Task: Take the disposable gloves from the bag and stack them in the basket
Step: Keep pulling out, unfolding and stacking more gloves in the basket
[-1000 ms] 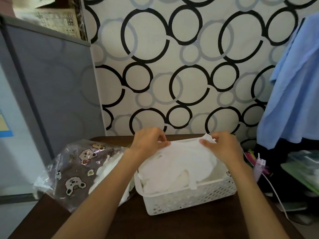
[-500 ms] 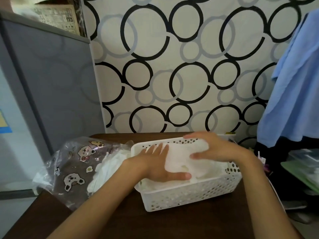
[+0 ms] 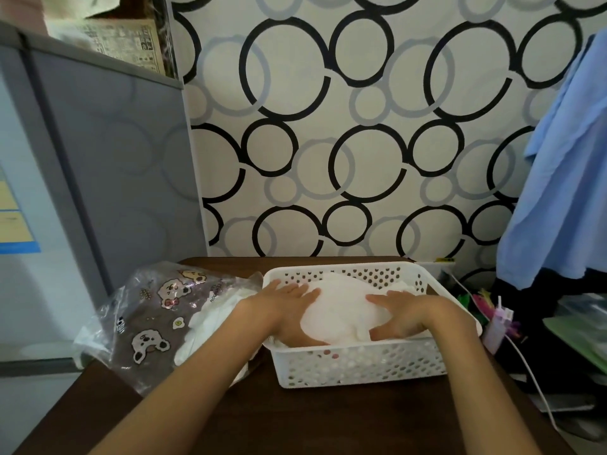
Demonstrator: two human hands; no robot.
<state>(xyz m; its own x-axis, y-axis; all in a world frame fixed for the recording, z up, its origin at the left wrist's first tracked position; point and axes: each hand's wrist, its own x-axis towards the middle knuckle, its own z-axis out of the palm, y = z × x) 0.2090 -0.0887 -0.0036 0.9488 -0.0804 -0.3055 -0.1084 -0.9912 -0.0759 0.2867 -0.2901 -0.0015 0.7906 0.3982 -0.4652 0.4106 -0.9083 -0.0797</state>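
Our left hand (image 3: pixel 289 310) and right hand (image 3: pixel 399 315) lie flat, fingers spread, pressing the gloves (image 3: pixel 341 310) down in the basket (image 3: pixel 358 366). More wait in the bag (image 3: pixel 147 320) alongside. They look thin, light, slippery; we'd pinch an edge.

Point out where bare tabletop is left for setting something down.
Bare table shows in front of the basket, between both forearms. A narrow strip runs behind the basket, by the wall. Crowded: the bag fills the left side; clutter borders the right edge.
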